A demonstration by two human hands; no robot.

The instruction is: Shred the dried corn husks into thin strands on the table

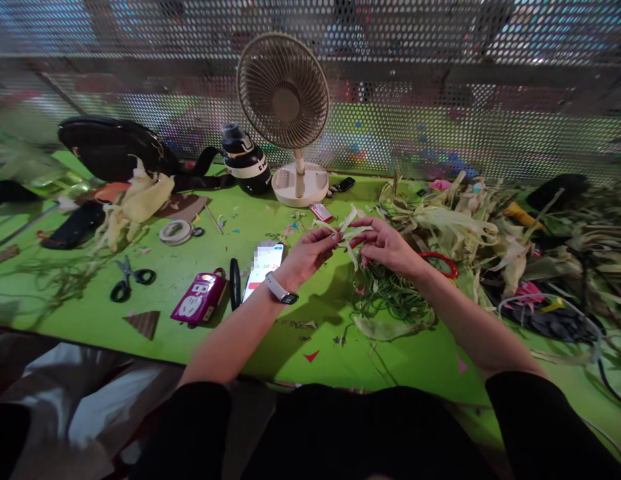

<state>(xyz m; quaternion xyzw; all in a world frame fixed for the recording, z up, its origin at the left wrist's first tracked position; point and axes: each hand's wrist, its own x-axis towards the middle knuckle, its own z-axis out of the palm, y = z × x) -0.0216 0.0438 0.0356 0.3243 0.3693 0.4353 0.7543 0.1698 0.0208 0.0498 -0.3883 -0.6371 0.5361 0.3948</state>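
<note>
Pale corn husk strips (351, 233) fan out in a small bundle between my two hands, above the green table. My left hand (310, 255), with a watch at its wrist, pinches the bundle from the left between thumb and fingers. From the right, the bent fingers of my right hand (385, 248) close on the same strips, partly hiding them. Just below my right hand lies a tangle of thin green strands (395, 293). A heap of dry corn husks (455, 223) spreads to the right. The lit phone (263, 267) lies beside my left forearm.
Behind my hands stand a fan (300, 187) and a black bottle (247, 170), before a perforated metal screen (440, 120). Scissors (125, 280), a tape roll (175, 232) and a purple power socket (200, 298) lie left. A black bag (115, 147) sits farther back.
</note>
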